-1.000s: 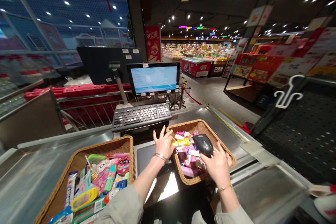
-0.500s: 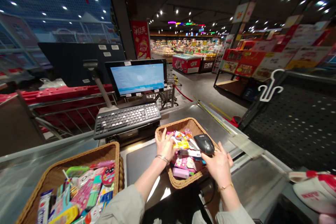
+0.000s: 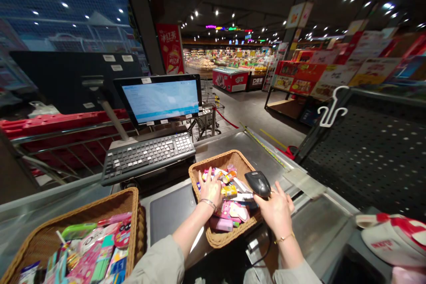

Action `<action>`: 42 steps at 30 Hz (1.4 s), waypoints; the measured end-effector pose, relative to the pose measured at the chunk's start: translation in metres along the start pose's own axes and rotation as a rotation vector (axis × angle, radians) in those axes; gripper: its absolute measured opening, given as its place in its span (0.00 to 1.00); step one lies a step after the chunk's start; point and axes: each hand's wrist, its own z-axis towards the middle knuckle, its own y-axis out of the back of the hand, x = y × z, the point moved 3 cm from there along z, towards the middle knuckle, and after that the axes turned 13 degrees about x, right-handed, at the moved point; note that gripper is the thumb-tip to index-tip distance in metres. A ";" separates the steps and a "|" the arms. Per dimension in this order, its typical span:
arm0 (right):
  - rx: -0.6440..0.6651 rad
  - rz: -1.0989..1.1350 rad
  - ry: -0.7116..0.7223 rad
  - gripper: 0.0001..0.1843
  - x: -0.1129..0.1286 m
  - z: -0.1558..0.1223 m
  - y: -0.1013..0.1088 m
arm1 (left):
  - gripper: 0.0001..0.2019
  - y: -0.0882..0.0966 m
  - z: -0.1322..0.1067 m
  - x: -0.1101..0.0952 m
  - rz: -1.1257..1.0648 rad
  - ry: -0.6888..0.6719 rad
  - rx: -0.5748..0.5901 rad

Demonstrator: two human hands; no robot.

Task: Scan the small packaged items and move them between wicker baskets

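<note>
My left hand (image 3: 211, 190) reaches into a wicker basket (image 3: 216, 240), its fingers spread over small packets near the far left corner. Whether the fingertips grip a packet cannot be made out. Held in my right hand (image 3: 277, 206) is a black handheld barcode scanner (image 3: 258, 183), its head above the basket's right rim. The scanner's handle is mostly hidden by the hand. Among the basket's contents are a yellow packet (image 3: 229, 192), a lilac item (image 3: 221, 224) and a pink pack with a white shape on it (image 3: 237, 211).
A second wicker basket (image 3: 135, 226) full of colourful goods stands at lower left. Behind are a keyboard (image 3: 149, 155) and a lit monitor (image 3: 163, 100). The metal counter (image 3: 319, 235) runs to the right, beside a black perforated panel (image 3: 369, 151) with a white hook (image 3: 332, 108).
My left hand has moved deeper into the basket among the packets, its fingers spreading. The right hand still holds the scanner over the rim. The view has shifted slightly right.
</note>
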 end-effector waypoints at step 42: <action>0.150 0.028 0.291 0.16 0.116 -0.031 -0.047 | 0.16 0.056 -0.095 0.068 -0.149 0.242 -0.229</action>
